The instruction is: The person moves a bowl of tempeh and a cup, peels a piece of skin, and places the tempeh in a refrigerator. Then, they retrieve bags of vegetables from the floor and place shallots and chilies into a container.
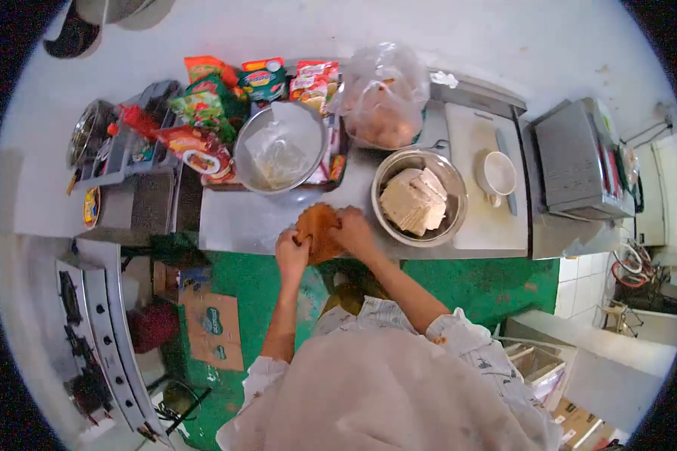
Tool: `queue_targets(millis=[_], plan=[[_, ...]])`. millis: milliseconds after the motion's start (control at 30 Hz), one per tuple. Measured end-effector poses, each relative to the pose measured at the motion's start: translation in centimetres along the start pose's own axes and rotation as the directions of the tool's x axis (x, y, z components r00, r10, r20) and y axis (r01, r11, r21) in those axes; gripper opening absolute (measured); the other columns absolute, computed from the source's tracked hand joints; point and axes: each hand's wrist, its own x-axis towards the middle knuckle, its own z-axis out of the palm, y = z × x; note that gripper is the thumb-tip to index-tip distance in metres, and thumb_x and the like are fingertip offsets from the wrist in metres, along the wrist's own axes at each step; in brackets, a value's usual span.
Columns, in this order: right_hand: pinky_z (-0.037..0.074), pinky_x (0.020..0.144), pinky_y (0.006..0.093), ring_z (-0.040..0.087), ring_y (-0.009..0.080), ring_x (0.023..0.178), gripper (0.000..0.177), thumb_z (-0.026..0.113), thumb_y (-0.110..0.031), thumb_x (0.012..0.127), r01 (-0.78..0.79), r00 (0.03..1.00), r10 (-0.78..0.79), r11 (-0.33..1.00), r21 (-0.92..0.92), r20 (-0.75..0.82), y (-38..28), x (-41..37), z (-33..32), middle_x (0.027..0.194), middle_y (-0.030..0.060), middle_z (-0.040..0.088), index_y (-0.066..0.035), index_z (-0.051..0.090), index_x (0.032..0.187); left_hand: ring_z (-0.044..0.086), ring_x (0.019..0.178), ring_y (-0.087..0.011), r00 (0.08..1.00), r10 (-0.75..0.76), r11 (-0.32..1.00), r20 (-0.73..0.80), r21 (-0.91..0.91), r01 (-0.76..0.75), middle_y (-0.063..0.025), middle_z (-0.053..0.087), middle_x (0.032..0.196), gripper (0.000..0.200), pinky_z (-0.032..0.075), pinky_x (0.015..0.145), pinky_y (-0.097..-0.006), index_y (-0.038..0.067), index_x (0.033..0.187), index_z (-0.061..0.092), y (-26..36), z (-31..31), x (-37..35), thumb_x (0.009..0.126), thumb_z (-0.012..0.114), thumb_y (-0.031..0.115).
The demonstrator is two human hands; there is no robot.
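Observation:
Between my two hands, over the front edge of the metal counter (233, 218), is an orange-brown flat piece (320, 231) whose kind I cannot make out. My left hand (291, 246) grips its left side with bent fingers. On the opposite side, my right hand (353, 231) pinches its right edge. To the right stands a metal bowl (377, 212) holding pale, cream-coloured slabs (414, 201). Behind my hands, a large metal bowl (322, 154) contains a clear plastic bag (278, 154).
A bulging plastic bag (387, 105) sits at the back. On the right are a white cutting board (466, 225), a knife (503, 143) and a white cup (496, 174). Colourful food packets (203, 109) line the back left. A stove (109, 331) stands lower left.

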Motion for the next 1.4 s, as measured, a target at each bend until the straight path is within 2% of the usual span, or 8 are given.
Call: queue_targets(millis=[200,433,700,867,933,1067,1233,1400], plan=[[0.047,0.071,0.029,0.057,0.0163,0.086,0.039,0.059,0.002,0.068,-0.294,0.95,0.263,0.562,0.773,0.17,-1.5,-2.1,-10.8,0.091,0.0073,0.056,-0.004,0.05,0.105,0.053,0.08,-0.0088,0.966,-0.145,0.658,0.213,-0.708,0.255,-0.0045,0.058,0.084,0.034,0.044,0.069,-0.0248,0.005,0.114,0.045,9.6,-5.0,-1.8,0.084,0.06,0.01],[0.05,0.072,0.0273,0.059,0.0182,0.092,0.058,0.054,0.011,0.069,-0.353,0.874,0.482,0.549,0.757,0.059,5.3,0.8,-30.3,0.105,0.0136,0.058,-0.009,0.043,0.123,0.057,0.082,-0.0128,0.915,-0.169,0.492,0.366,-0.773,0.4,-0.0065,0.062,0.096,0.038,0.046,0.07,-0.0258,0.01,0.125,0.044,17.0,-6.1,-1.3,0.089,0.053,0.021],[0.05,0.074,0.0298,0.058,0.0182,0.092,0.049,0.06,-0.001,0.078,-0.127,0.933,0.174,0.978,0.164,-0.316,21.6,12.8,-28.3,0.104,0.0147,0.059,-0.009,0.045,0.124,0.057,0.083,-0.011,0.9,-0.345,0.409,0.268,-0.82,0.401,-0.0051,0.061,0.095,0.029,0.045,0.068,-0.0237,0.008,0.116,0.051,19.5,-3.8,-1.0,0.09,0.054,0.02],[0.048,0.082,0.0369,0.059,0.0292,0.093,0.051,0.064,-0.008,0.078,-0.174,0.918,0.373,0.685,0.707,-0.136,28.4,17.5,-24.0,0.109,0.0216,0.057,-0.002,0.043,0.124,0.056,0.083,-0.0113,0.851,-0.491,0.419,0.187,-0.806,0.419,-0.0058,0.06,0.096,0.031,0.044,0.07,-0.0247,0.007,0.116,0.05,21.3,-2.8,-1.5,0.09,0.053,0.022],[0.045,0.088,0.0418,0.056,0.0366,0.098,0.049,0.064,-0.01,0.078,-0.435,0.886,0.441,0.897,0.076,-0.145,27.8,17.1,-23.9,0.111,0.024,0.056,-0.002,0.045,0.122,0.056,0.083,-0.0113,0.845,-0.503,0.423,0.181,-0.801,0.423,-0.0059,0.06,0.096,0.031,0.044,0.07,-0.0247,0.007,0.116,0.051,22.1,-2.4,-1.8,0.09,0.053,0.022],[0.042,0.091,0.0416,0.051,0.0391,0.106,0.055,0.066,-0.019,0.077,-0.343,0.926,0.31,0.929,-0.14,-0.215,27.8,17.4,-23.6,0.114,0.0229,0.054,-0.003,0.043,0.124,0.055,0.083,-0.0115,0.838,-0.519,0.406,0.167,-0.815,0.414,-0.0061,0.061,0.096,0.03,0.044,0.07,-0.0245,0.006,0.115,0.051,22.7,-1.1,-2.0,0.089,0.053,0.022],[0.024,0.105,0.0513,0.032,0.0381,0.127,0.069,0.064,-0.038,0.076,0.356,0.934,-0.295,0.801,-0.482,0.199,28.7,17.3,-21.0,0.128,0.019,0.046,-0.022,0.034,0.136,0.056,0.084,-0.0123,0.841,-0.516,0.431,0.159,-0.801,0.416,-0.0065,0.061,0.097,0.03,0.043,0.071,-0.0252,0.006,0.115,0.052,24.0,-0.2,-1.2,0.089,0.052,0.022],[0.015,0.105,0.0587,0.02,0.0379,0.134,0.072,0.057,-0.051,0.077,0.135,0.982,-0.046,0.845,-0.517,0.182,28.0,16.6,-18.2,0.143,0.0177,0.025,-0.033,0.026,0.14,0.056,0.084,-0.0129,0.837,-0.526,0.438,0.15,-0.796,0.418,-0.0066,0.061,0.097,0.03,0.043,0.072,-0.0263,0.006,0.115,0.052,24.1,0.1,-0.8,0.089,0.052,0.021]])
